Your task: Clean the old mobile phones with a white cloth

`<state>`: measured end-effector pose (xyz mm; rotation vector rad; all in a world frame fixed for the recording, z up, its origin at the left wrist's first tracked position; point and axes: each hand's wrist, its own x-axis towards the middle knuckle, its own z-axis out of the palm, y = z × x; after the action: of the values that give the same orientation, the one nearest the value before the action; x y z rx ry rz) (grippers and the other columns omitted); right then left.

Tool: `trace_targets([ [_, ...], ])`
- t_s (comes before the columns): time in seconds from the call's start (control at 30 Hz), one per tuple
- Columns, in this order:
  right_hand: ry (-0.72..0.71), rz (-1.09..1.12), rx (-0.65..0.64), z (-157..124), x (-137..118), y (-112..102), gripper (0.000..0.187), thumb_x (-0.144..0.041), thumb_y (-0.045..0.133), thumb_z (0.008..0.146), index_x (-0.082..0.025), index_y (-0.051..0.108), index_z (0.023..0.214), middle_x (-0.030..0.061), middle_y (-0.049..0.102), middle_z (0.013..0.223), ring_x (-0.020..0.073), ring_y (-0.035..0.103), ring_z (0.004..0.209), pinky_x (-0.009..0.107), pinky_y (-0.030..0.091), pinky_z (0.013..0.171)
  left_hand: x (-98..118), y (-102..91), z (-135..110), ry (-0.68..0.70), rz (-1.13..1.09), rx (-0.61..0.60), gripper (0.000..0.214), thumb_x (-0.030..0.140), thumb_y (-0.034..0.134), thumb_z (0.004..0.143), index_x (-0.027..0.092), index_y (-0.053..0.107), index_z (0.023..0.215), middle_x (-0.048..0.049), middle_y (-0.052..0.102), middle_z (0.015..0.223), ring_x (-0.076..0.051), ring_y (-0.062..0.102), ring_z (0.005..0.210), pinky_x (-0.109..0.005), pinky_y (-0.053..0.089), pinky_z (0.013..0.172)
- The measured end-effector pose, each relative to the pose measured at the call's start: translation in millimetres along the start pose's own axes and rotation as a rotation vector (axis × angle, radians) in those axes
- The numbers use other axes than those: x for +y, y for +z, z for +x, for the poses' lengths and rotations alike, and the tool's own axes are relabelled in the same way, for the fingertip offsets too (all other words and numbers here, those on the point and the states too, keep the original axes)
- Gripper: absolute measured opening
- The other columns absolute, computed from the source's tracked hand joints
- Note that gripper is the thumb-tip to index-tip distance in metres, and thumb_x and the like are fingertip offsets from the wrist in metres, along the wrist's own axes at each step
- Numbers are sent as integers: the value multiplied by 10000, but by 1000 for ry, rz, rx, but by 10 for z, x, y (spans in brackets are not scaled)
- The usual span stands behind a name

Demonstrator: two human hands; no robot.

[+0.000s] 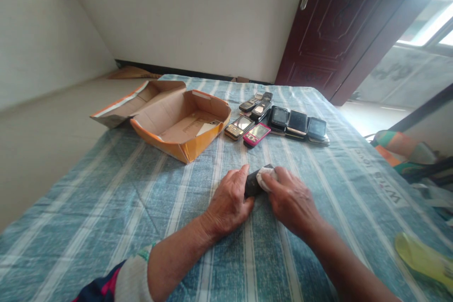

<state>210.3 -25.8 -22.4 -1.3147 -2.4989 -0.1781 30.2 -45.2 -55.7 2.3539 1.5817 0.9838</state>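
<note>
My left hand point(229, 202) is closed around a dark phone point(253, 184), holding it against the striped blue cloth point(123, 198) on the table. My right hand point(290, 199) pinches a small white wad of cloth point(266, 177) and presses it onto the phone's upper end. Most of the phone is hidden between the two hands. Farther back lies a cluster of several phones point(279, 122), among them a pink one point(256, 134) and a gold one point(239, 127).
An open orange cardboard box point(184, 125) sits at the back left of the table, its lid folded out. A dark wooden door point(339, 23) stands behind. A yellow-green object point(421, 259) lies at the right edge, with colourful fabric point(403, 148) beyond it.
</note>
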Motion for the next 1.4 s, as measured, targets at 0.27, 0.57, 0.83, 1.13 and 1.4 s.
trace_targets([
  [0.27,7,-123,-96,-30,-27,46,267,-130,529,885,-229,612,1118,41,585,827,192,551,709,287,321,610,8,-14,4,-10,-11,1,684,118,582,703,90,385,1358,-150,622,1117,-287,585,1062,-454,511,940],
  [0.57,55,-166,-109,-1,-59,60,211,-128,527,898,-213,672,1026,45,649,786,173,582,667,284,256,570,-5,17,-3,0,-12,5,685,99,584,708,96,373,1359,-148,616,1124,-282,578,1073,-456,509,944],
  [0.83,255,-157,-46,23,126,-62,280,-119,484,903,-247,704,1017,22,624,756,141,538,616,275,210,547,-4,17,3,-9,0,-4,682,101,594,701,83,381,1349,-150,617,1126,-281,576,1075,-451,506,957],
  [1.13,-39,-175,-211,36,-240,23,284,-166,439,962,-192,653,1148,75,648,827,192,600,703,299,296,593,-6,9,20,5,25,-2,629,90,572,706,54,405,1311,-162,631,1102,-281,584,1050,-444,520,937],
  [1.4,65,-221,-296,49,-186,-14,301,-151,423,960,-192,631,1172,87,647,865,213,623,757,302,335,610,5,22,24,8,29,-7,650,89,577,694,65,400,1318,-158,624,1101,-276,583,1047,-430,523,931],
])
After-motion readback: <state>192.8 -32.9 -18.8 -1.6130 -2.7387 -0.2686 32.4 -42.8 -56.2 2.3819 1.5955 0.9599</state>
